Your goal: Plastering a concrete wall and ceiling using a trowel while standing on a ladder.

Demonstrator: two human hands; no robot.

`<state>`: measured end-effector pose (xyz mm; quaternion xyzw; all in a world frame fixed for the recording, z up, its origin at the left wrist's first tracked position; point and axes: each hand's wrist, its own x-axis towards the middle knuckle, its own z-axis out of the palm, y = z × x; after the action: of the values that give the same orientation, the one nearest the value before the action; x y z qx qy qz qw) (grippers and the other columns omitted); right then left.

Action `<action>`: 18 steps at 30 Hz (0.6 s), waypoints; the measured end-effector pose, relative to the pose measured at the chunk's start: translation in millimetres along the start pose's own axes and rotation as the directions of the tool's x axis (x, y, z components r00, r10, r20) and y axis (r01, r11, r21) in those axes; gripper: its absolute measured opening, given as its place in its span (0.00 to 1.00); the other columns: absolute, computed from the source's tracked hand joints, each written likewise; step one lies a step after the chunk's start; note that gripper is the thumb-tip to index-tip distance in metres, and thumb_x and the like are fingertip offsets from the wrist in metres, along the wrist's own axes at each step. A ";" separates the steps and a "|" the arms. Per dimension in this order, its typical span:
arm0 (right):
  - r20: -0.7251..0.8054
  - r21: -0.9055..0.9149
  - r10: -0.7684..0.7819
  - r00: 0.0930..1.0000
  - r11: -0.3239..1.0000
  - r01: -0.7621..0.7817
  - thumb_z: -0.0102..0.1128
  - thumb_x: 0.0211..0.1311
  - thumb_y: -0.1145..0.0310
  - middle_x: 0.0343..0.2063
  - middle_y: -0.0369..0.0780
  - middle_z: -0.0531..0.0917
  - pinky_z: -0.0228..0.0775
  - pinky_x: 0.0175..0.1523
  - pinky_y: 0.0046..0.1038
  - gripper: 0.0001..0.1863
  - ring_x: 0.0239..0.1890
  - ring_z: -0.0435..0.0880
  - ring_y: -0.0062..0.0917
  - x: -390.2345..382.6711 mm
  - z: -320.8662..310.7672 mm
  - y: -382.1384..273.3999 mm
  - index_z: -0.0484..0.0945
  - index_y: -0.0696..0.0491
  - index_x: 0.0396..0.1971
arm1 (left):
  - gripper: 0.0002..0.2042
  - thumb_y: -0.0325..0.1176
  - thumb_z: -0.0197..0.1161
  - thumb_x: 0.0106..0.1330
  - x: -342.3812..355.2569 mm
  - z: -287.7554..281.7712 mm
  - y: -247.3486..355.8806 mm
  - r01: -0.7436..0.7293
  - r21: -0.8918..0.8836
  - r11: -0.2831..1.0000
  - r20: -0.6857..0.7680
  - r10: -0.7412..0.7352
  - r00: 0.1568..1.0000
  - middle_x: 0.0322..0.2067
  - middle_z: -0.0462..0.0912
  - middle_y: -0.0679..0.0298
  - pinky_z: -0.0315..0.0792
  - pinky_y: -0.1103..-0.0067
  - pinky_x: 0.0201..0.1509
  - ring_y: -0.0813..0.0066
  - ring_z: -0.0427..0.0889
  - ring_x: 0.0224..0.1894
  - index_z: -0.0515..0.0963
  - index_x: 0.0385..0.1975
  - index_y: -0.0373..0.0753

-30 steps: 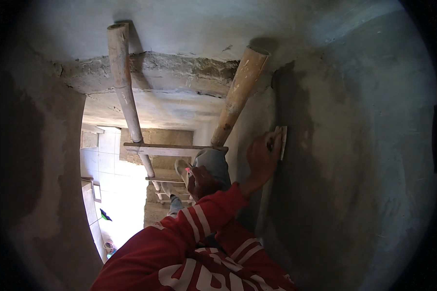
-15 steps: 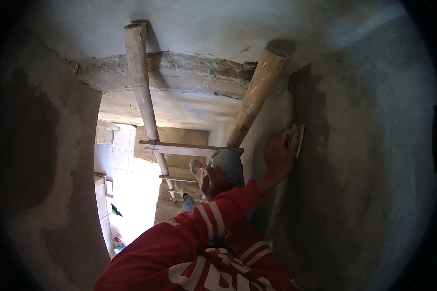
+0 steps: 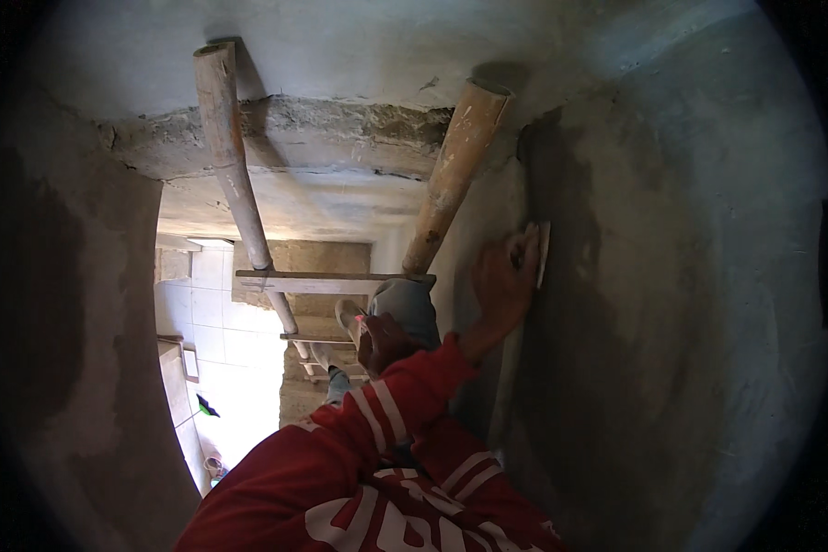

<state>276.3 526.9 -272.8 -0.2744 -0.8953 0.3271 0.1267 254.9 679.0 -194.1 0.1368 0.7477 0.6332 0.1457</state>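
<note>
My left arm reaches across to the right, over my right sleeve. My left hand (image 3: pixel 503 283) is closed around the handle of a plastering trowel (image 3: pixel 544 255). The trowel's thin blade shows edge-on, laid against the grey plastered wall (image 3: pixel 635 304) on the right. A darker, damp-looking patch of plaster surrounds it. Lower and to the left, my right hand (image 3: pixel 388 346) is in shadow beside my bent knee, its fingers curled. A small red spot shows at its fingertips, but what they hold is unclear.
A bamboo ladder (image 3: pixel 239 202) with flat wooden rungs (image 3: pixel 331 282) leans on the far wall, and my legs are on it. Its right pole (image 3: pixel 455 175) ends below a rough ledge (image 3: pixel 340 129). Far below lies a brightly lit tiled floor (image 3: pixel 221 317). Another plastered wall (image 3: pixel 92 322) rises at left.
The whole scene has shifted left in view as my head turned. My left hand and the trowel have slid slightly farther up along the right wall. My right hand stays by the knee.
</note>
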 end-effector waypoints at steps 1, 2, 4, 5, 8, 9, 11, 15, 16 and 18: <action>-0.007 -0.010 -0.001 1.000 1.000 0.001 0.58 0.53 0.72 0.30 0.43 0.79 0.73 0.31 0.41 0.09 0.29 0.80 0.42 0.2 1.8 -1.1 0.78 0.49 0.36 | 0.17 0.48 0.58 0.70 9.3 5.2 0.4 0.003 -0.008 1.000 -0.001 -0.003 1.000 0.29 0.82 0.54 0.72 0.60 0.40 0.50 0.80 0.34 0.81 0.36 0.38; -0.024 -0.006 -0.013 1.000 1.000 0.013 0.58 0.53 0.72 0.30 0.42 0.79 0.73 0.31 0.41 0.09 0.29 0.80 0.42 -2.1 4.8 0.4 0.78 0.49 0.36 | 0.17 0.47 0.59 0.69 31.0 14.5 -0.3 -0.014 0.049 0.999 -0.015 0.014 1.000 0.32 0.81 0.53 0.72 0.61 0.44 0.51 0.80 0.37 0.81 0.39 0.37; -0.030 0.016 -0.039 0.999 0.999 0.040 0.58 0.53 0.72 0.30 0.42 0.79 0.73 0.31 0.41 0.09 0.29 0.80 0.42 -6.2 21.4 1.5 0.78 0.49 0.36 | 0.17 0.46 0.61 0.68 79.6 19.0 -6.8 -0.025 0.126 0.992 -0.043 0.031 0.999 0.35 0.81 0.51 0.71 0.62 0.47 0.53 0.81 0.40 0.81 0.43 0.37; -0.036 0.009 -0.040 0.999 0.999 0.041 0.58 0.53 0.72 0.30 0.42 0.79 0.73 0.31 0.41 0.09 0.29 0.80 0.42 -9.8 22.8 3.3 0.78 0.48 0.36 | 0.17 0.45 0.61 0.68 100.0 17.6 1.1 0.050 0.090 0.995 0.118 -0.060 0.991 0.38 0.81 0.50 0.71 0.62 0.49 0.51 0.80 0.43 0.81 0.44 0.37; -0.027 -0.019 -0.028 0.999 0.999 0.028 0.58 0.53 0.72 0.30 0.42 0.79 0.73 0.31 0.41 0.09 0.28 0.81 0.42 -10.9 18.9 0.7 0.78 0.48 0.36 | 0.18 0.45 0.61 0.68 80.6 20.8 -10.0 0.045 0.094 0.995 0.159 -0.059 0.986 0.42 0.80 0.47 0.70 0.61 0.51 0.49 0.79 0.45 0.80 0.45 0.35; -0.028 -0.045 -0.017 0.999 0.999 0.016 0.58 0.53 0.73 0.29 0.42 0.79 0.73 0.30 0.41 0.09 0.28 0.81 0.42 -8.0 14.1 1.7 0.78 0.48 0.36 | 0.19 0.46 0.61 0.68 59.6 23.7 -12.4 -0.044 0.117 0.992 0.044 0.039 0.998 0.43 0.80 0.47 0.70 0.61 0.52 0.47 0.79 0.46 0.80 0.45 0.35; -0.017 -0.079 0.009 1.000 0.997 -0.010 0.58 0.53 0.73 0.29 0.41 0.79 0.73 0.30 0.41 0.09 0.28 0.81 0.41 -3.7 7.8 2.4 0.78 0.48 0.36 | 0.12 0.42 0.61 0.68 8.3 9.2 -11.8 -0.103 0.056 0.993 -0.066 0.107 0.992 0.28 0.80 0.54 0.69 0.63 0.44 0.53 0.79 0.33 0.81 0.35 0.39; -0.023 -0.113 0.014 1.000 0.993 -0.016 0.58 0.52 0.73 0.29 0.41 0.79 0.73 0.30 0.41 0.09 0.28 0.81 0.41 -0.3 0.3 -0.1 0.79 0.48 0.35 | 0.11 0.41 0.62 0.68 -39.0 -12.2 -8.4 -0.073 0.036 0.997 0.063 0.071 0.996 0.28 0.80 0.56 0.68 0.64 0.44 0.56 0.79 0.36 0.81 0.35 0.40; -0.038 -0.091 0.004 0.999 0.996 -0.008 0.59 0.52 0.73 0.28 0.41 0.78 0.72 0.30 0.40 0.09 0.28 0.81 0.40 -1.1 1.8 2.2 0.79 0.48 0.35 | 0.11 0.41 0.61 0.68 -40.6 -13.3 -7.5 -0.069 0.067 0.995 0.104 0.061 0.993 0.28 0.80 0.57 0.67 0.64 0.44 0.56 0.79 0.36 0.81 0.35 0.40; -0.063 0.002 -0.062 0.996 0.998 0.062 0.59 0.52 0.72 0.28 0.41 0.78 0.72 0.29 0.40 0.08 0.28 0.81 0.40 -2.5 17.3 8.9 0.78 0.49 0.34 | 0.11 0.41 0.61 0.68 -9.0 -5.4 -13.4 -0.119 0.078 0.990 0.018 0.118 0.993 0.28 0.80 0.57 0.67 0.64 0.44 0.56 0.79 0.36 0.81 0.35 0.40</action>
<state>274.9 522.2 -291.7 -0.2565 -0.8982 0.3162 0.1656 260.9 668.4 -206.1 0.1910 0.7617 0.6097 0.1073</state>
